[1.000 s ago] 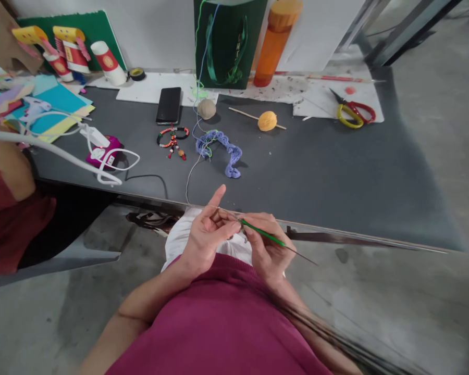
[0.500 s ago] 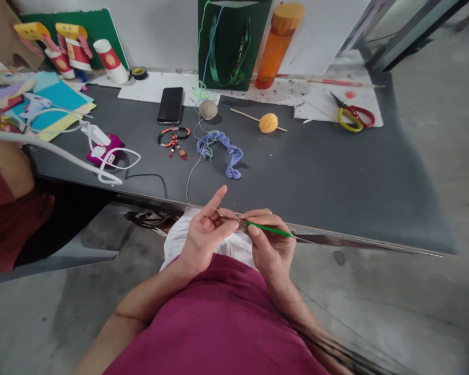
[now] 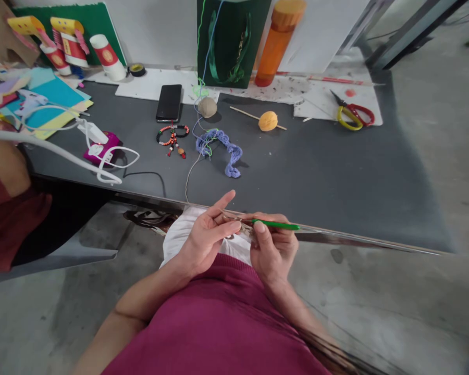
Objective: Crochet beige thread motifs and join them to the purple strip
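My right hand (image 3: 274, 244) grips the green crochet hook (image 3: 275, 224); left hand (image 3: 204, 240) pinches thread (image 3: 230, 217) at its tip, index raised, just over the worktop front edge (image 3: 347, 237).

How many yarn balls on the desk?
2: a beige yarn ball near the phone, and a yellow yarn ball on a wooden stick to its right. Others could be hidden.

Our left hand (image 3: 203, 242) stands raised, its index finger (image 3: 227, 198) extended above curled fingers, just beside our right hand (image 3: 274, 247), fingers closed inward.
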`<state>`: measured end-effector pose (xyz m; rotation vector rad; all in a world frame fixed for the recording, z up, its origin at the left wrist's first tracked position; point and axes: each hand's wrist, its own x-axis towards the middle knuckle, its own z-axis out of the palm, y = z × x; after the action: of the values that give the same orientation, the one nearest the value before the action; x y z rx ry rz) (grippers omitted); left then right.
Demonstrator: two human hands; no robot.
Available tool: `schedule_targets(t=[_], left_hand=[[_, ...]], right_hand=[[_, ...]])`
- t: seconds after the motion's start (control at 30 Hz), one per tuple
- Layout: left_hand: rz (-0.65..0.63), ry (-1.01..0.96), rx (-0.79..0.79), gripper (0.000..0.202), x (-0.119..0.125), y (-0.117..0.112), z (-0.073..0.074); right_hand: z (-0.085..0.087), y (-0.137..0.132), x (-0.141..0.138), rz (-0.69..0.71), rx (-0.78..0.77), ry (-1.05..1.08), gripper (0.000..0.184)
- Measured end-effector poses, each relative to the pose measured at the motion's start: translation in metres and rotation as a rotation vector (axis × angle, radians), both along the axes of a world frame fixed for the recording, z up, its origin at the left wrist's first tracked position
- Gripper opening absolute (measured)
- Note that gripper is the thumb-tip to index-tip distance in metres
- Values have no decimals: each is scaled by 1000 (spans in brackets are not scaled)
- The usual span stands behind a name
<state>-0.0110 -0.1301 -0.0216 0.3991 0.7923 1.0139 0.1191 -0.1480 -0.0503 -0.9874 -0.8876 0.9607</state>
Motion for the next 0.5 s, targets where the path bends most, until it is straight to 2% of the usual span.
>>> schedule_targets(t=[0.13, 0.23, 0.33, 0.5], left_hand=[[-22, 7, 14, 72, -1, 0, 0], [-24, 18, 25, 70, -3, -1, -2], [-34, 7, 32, 64, -4, -1, -2], [-67, -57, -1, 54, -5, 0, 1]], right_hand=[[4, -3, 7, -99, -29, -128, 14], [6, -4, 11, -113, -8, -199, 14], [7, -3, 13, -50, -5, -188, 13], [13, 4, 17, 94, -32, -9, 20]])
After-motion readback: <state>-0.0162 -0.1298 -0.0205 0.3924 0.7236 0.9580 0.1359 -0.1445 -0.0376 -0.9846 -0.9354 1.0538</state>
